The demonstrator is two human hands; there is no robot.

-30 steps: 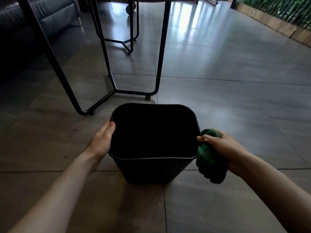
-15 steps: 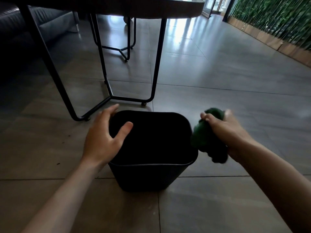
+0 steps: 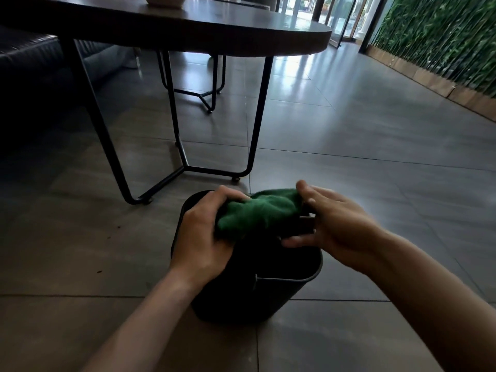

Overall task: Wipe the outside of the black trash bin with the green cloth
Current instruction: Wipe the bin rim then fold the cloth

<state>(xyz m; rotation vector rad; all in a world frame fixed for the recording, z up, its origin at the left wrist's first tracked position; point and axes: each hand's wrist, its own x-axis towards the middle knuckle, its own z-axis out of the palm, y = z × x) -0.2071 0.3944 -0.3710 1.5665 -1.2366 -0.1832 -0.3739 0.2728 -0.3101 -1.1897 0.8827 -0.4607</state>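
Down low on the tiled floor (image 3: 375, 157), upright and open-mouthed: black trash bin (image 3: 281, 296), near rim showing as a thin pale line, far rim mostly hidden behind the hands. Wide bare floor to the right of it, running off to a wooden skirting and a green plant wall (image 3: 442, 36) well apart. Bare floor on the near side and to the left too, marked only with a few small dark specks.

Just beyond the bin, on the far-left side: black metal table frame (image 3: 214, 171), its floor bar and rounded corner near the bin's far rim, not touching as far as can be told. Round dark tabletop (image 3: 214, 30) overhanging well above, with the base of a pale bowl (image 3: 165, 0) at the top edge. Further back, a second wire frame (image 3: 206, 95); far left, a dark sofa (image 3: 32, 63).

Held above the bin's mouth, between both hands: green cloth (image 3: 257, 213), bunched into a thick roll, long axis running left to right and tilted, right end higher and farther away. Not touching the bin's outer wall.

Left hand (image 3: 206, 234) curled around the cloth's lower left end, fingers wrapped over the top, thumb beneath. Right hand (image 3: 335, 226) at the upper right end, thumb up over the fabric, fingers (image 3: 298, 240) extended underneath and somewhat blurred; appears to pinch the cloth rather than merely rest on it. Both forearms reaching in from the bottom corners, crossing over the bin's near sides.
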